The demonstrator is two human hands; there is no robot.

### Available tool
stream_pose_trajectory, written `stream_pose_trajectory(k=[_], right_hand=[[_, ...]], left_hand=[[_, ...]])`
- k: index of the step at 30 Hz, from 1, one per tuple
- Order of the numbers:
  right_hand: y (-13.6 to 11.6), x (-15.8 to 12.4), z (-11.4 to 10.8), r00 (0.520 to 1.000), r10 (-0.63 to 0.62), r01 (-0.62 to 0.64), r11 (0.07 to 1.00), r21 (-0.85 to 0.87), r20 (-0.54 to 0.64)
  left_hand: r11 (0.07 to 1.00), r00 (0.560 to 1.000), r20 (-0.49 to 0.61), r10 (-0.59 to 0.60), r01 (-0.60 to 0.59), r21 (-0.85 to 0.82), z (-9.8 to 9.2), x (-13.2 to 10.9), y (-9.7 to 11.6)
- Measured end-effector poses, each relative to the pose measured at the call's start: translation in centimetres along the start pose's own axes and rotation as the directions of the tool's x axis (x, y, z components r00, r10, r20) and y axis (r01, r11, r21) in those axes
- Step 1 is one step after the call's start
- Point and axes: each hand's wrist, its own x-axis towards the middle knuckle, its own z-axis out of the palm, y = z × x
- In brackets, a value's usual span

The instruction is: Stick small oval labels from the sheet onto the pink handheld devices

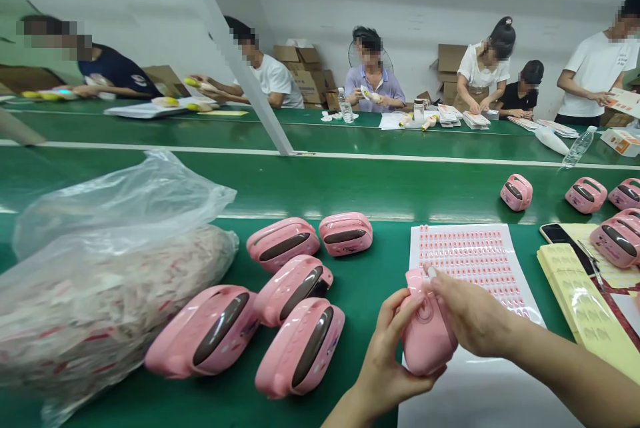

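Note:
My left hand [395,355] is wrapped round a pink plastic device [427,341] with a handle, its end turned towards me. My right hand [470,315] presses against the device's right side, fingers together over the top near a small round mark. Whether a sticker lies under those fingertips is hidden. Behind and under the hands lies a white sheet [465,251] with rows of small pink-red stickers. To the left, several similar pink devices [300,348] with dark oval windows stand on the green table.
A clear plastic bag [115,295] full of small pieces fills the left. At right are a phone [565,238], tweezers [590,258], yellow sticker sheets [575,295] and more pink devices [586,195]. Several people work across the green belt [375,181]; a slanted white post [235,55] stands between.

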Motion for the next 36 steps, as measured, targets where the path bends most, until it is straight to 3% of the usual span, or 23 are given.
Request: stream_pose_trajectory(k=[3, 5, 7, 9, 11, 13, 17, 20, 25, 27, 30, 33, 36], right_hand=[[1.4, 0.1, -0.4, 0.954, 0.299, -0.294, 0.950, 0.103, -0.030], [2.3, 0.2, -0.5, 0.867, 0.487, -0.498, 0.839, 0.218, 0.105], [2.9, 0.0, -0.1, 0.785, 0.560, -0.620, 0.712, 0.331, 0.265], [3.1, -0.2, 0.7, 0.746, 0.599, -0.660, 0.606, 0.444, 0.290], [3.0, -0.4, 1.3, 0.706, 0.667, -0.663, 0.507, 0.551, 0.236], [2.9, -0.4, 1.7, 0.636, 0.738, -0.677, 0.393, 0.622, 0.225], [3.2, -0.2, 1.7, 0.514, 0.830, -0.705, 0.262, 0.659, 0.219], [3.7, -0.1, 1.7, 0.475, 0.861, -0.704, 0.248, 0.665, 0.182], [4.4, -0.4, 1.9, 0.531, 0.829, -0.683, 0.294, 0.669, 0.178], [5.0, -0.4, 1.6, 0.536, 0.819, -0.701, 0.296, 0.648, 0.206], [6.4, 0.7, 0.5, 0.508, 0.838, -0.776, 0.346, 0.528, 0.197], [8.7, 3.4, -1.6, 0.494, 0.868, -0.836, 0.492, 0.245, -0.057], [12.0, 6.8, -3.5, 0.473, 0.834, -0.869, 0.495, 0.006, -0.285]], left_hand=[[0.996, 0.999, -0.032, -0.025, 0.022, -0.092, 0.2, -0.1, 0.1], [0.966, 0.997, -0.072, -0.031, 0.011, -0.257, 0.4, 0.0, 0.4], [0.898, 0.990, -0.114, -0.089, 0.030, -0.439, 0.7, 0.2, 0.6], [0.796, 0.962, -0.136, -0.236, 0.111, -0.595, 1.1, 0.4, 0.8], [0.683, 0.899, -0.118, -0.421, 0.229, -0.694, 1.6, 0.9, 1.0], [0.596, 0.831, -0.074, -0.551, 0.330, -0.732, 1.9, 1.5, 1.4], [0.573, 0.780, -0.016, -0.625, 0.445, -0.688, 2.3, 2.5, 2.4], [0.630, 0.766, -0.095, -0.636, 0.445, -0.636, 2.7, 2.6, 2.3], [0.657, 0.781, -0.185, -0.597, 0.342, -0.672, 3.3, 3.5, 0.3], [0.650, 0.754, -0.220, -0.619, 0.335, -0.682, 3.4, 4.3, -0.6], [0.641, 0.700, -0.268, -0.662, 0.344, -0.686, 2.5, 5.2, -1.0], [0.754, 0.680, -0.413, -0.607, 0.327, -0.569, 0.0, 3.5, -1.0], [0.919, 0.644, -0.656, -0.393, 0.302, -0.254, -3.8, -1.1, -1.9]])
